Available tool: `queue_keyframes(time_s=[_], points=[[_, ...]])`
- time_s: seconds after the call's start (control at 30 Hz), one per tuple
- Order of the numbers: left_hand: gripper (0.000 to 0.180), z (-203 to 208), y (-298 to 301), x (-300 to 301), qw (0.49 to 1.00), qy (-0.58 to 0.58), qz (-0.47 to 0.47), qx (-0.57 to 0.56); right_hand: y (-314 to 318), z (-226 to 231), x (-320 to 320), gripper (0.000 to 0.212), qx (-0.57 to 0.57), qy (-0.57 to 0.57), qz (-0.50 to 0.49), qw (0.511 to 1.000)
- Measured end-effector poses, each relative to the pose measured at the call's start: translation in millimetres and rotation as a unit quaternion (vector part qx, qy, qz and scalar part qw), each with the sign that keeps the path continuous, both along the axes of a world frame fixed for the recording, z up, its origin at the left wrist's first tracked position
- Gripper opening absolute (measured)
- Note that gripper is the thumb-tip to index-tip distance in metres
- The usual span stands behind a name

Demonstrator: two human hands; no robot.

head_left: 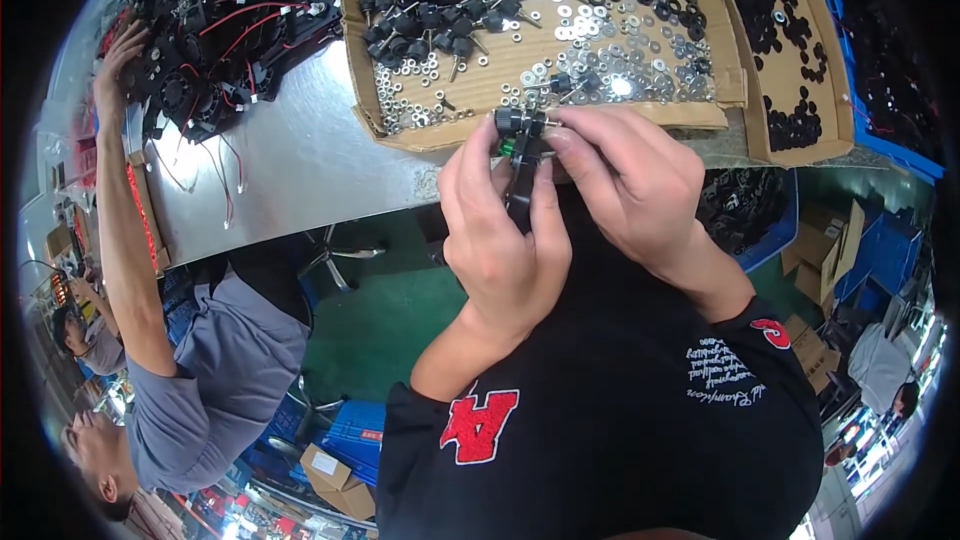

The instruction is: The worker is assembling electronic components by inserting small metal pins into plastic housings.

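Observation:
My left hand (500,255) is closed round a black plastic part (521,195) with a bright green piece (508,147) on its side. A ribbed black knob (508,122) sits across the top of that part, near my left fingertips. From the right, my right hand (640,185) pinches at the end of the knob's shaft. Whatever lies between its thumb and finger is too small and covered to tell. Both hands are just over the near edge of a cardboard tray (440,137), which holds loose black knobs with metal shafts (440,10), nuts (405,110) and washers (620,60).
Wired black fan-like parts (215,50) are heaped on the metal table (300,160) at left, where a co-worker's hand (122,55) reaches in. A second cardboard tray (815,145) with black rings stands at right, beside a blue bin edge (900,168).

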State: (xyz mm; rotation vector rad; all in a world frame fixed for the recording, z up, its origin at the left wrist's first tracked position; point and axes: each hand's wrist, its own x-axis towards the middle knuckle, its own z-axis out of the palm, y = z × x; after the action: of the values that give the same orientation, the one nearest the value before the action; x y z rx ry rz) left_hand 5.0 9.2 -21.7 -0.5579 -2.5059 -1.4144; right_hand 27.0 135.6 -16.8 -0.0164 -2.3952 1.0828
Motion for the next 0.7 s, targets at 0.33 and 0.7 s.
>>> queue_keyframes(time_s=[0.33, 0.7], points=[[0.051, -1.1, 1.2, -0.1, 1.0, 0.019, -0.009, 0.011, 2.2, -1.7, -2.3, 0.007, 0.027, -0.015, 0.011, 0.999], [0.053, 0.8, -0.4, 1.9, 1.0, 0.002, -0.014, 0.015, 4.8, 9.0, -5.1, 0.029, -0.207, -0.171, 0.028, 0.963]])
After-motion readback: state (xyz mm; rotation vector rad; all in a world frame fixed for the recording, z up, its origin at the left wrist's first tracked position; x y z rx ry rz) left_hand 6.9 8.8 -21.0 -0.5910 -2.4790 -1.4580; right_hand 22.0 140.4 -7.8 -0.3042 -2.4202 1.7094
